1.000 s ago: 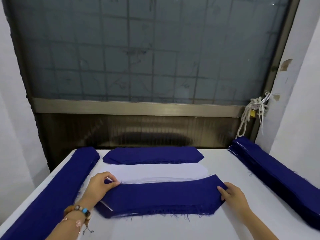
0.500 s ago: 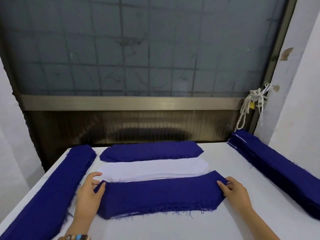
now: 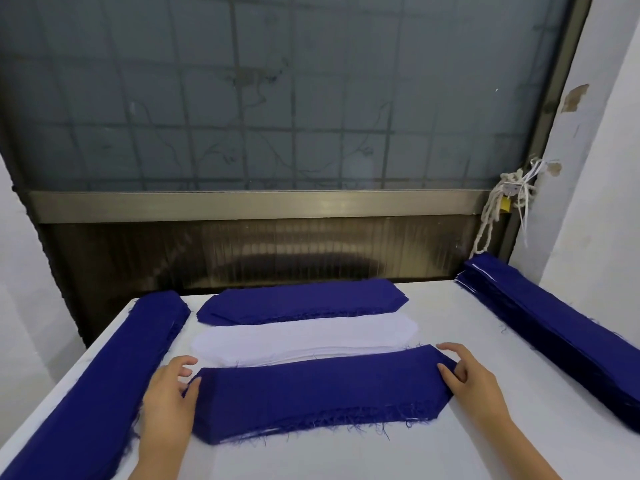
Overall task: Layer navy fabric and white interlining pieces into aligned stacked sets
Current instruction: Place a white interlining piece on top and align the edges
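Five piles lie on the white table (image 3: 346, 459), four navy and one white. One long navy stack (image 3: 104, 386) runs along the left edge, and another long navy stack (image 3: 554, 327) runs along the right edge. Across the middle sit three shorter piles side by side: the far navy stack (image 3: 301, 299) towards the back edge, the white interlining stack (image 3: 304, 337) just in front of it, and the near navy stack (image 3: 322, 396) closest to the person, its front edge frayed. Both hands are at that near stack. The left hand (image 3: 169, 400) is loose and open, with its thumb against the left end and its fingers lifted clear. The right hand (image 3: 474, 382) is also open, with its thumb on top of the right end and its fingers along the far corner. A second ago the left hand was up on the white interlining. It has since come down to the navy end, while the right hand has stayed put.
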Available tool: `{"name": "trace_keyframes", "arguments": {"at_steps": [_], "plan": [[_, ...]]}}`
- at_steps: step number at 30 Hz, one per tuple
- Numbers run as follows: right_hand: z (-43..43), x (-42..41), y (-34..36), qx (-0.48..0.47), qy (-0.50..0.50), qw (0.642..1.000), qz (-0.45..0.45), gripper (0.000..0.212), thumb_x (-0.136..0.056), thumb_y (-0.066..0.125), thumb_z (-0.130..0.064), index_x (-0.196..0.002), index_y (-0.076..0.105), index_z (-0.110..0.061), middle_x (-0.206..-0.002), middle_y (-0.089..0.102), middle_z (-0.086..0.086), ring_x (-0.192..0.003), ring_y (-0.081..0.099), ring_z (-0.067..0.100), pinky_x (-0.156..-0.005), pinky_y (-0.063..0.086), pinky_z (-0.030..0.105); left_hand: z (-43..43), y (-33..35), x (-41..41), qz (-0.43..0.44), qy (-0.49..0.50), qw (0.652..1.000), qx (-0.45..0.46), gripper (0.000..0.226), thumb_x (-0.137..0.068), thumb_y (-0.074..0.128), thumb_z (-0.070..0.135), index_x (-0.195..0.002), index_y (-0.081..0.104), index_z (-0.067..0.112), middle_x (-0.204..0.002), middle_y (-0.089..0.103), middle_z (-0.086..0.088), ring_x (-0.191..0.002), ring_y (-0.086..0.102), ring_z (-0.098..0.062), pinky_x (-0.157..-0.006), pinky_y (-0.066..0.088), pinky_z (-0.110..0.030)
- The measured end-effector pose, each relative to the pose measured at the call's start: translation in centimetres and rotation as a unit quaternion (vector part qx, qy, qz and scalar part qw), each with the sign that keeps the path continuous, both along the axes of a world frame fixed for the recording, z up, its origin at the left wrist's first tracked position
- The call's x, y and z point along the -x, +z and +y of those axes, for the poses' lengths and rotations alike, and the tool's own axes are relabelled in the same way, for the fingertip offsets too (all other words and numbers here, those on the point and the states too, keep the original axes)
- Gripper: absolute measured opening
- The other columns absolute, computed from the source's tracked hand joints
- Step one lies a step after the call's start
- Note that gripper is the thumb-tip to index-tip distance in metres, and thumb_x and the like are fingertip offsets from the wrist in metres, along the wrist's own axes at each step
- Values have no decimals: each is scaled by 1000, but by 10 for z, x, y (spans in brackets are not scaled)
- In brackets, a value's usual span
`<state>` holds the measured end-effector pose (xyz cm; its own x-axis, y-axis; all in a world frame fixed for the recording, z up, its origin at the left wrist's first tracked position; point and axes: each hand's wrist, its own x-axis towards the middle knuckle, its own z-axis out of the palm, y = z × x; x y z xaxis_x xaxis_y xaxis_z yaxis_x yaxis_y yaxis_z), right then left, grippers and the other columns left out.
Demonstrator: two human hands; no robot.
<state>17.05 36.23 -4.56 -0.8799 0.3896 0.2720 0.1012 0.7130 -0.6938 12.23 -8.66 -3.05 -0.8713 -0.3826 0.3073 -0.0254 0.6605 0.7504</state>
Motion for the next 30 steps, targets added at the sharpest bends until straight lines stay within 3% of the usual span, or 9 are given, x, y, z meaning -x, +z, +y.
{"name": "trace_keyframes", "arguments": {"at_steps": [7,10,15,17,19,22,25,28,30], "plan": [[-2,-1,0,-1,7,1000,6,26,-92,59,-20,-85,63,-45,-50,40,-10,-50,42,7,-52,37,18,-4,-4,1,-3,17,1000,-11,16,-90,60,0,-91,65,15,-102,59,-11,-77,58,-21,-73,50,-37],[-6,-2,3,-5,7,1000,20,30,-93,58,-21,-84,61,-49,-68,54,-13,-65,53,4,-60,39,16,-2,0,-2,26,12,999,43,20,-88,63,2,-100,65,18,-103,61,-5,-89,56,-21,-77,51,-38],[-14,-7,7,-181,17,981,63,24,-90,63,-21,-93,67,-45,-96,50,-13,-89,46,10,-78,37,29,11,3,-11,77,-157,981,83,23,-87,67,10,-93,69,32,-95,64,18,-92,57,-6,-83,41,-17],[-17,-8,7,-208,36,976,44,28,-91,59,-18,-96,66,-45,-104,50,-18,-100,43,9,-84,31,30,14,0,-11,57,-198,974,92,24,-86,69,10,-81,73,33,-85,65,21,-88,58,-2,-81,40,-10],[-18,-8,6,-221,38,974,33,33,-92,55,-13,-96,65,-44,-105,51,-21,-104,41,8,-86,27,29,14,-2,-9,41,-199,976,82,26,-87,69,12,-76,74,35,-80,65,20,-86,58,-3,-79,41,-11],[-18,-6,6,-241,42,969,25,38,-91,51,-5,-97,66,-39,-105,52,-17,-104,43,10,-87,26,28,15,-2,-6,43,-184,978,85,26,-89,67,18,-71,73,36,-76,63,18,-83,58,-6,-74,47,-24],[-17,1,8,-258,47,964,38,37,-84,56,4,-88,70,-30,-95,56,-10,-94,50,15,-82,29,29,19,4,-4,24,-179,977,110,28,-92,61,28,-66,70,35,-72,61,13,-75,57,-6,-66,48,-24],[-23,19,20,-291,48,955,23,25,-89,56,-5,-79,66,-26,-91,54,-9,-87,49,14,-79,31,27,22,17,7,-31,-179,970,159,36,-95,52,39,-63,67,30,-71,61,10,-67,57,-5,-58,44,-18],[-34,38,29,-303,64,951,10,23,-94,48,-14,-81,63,-26,-94,52,-10,-88,46,11,-81,33,25,29,25,21,-41,-179,962,200,38,-95,50,40,-64,66,25,-72,62,9,-68,56,-6,-60,46,-21]]}}
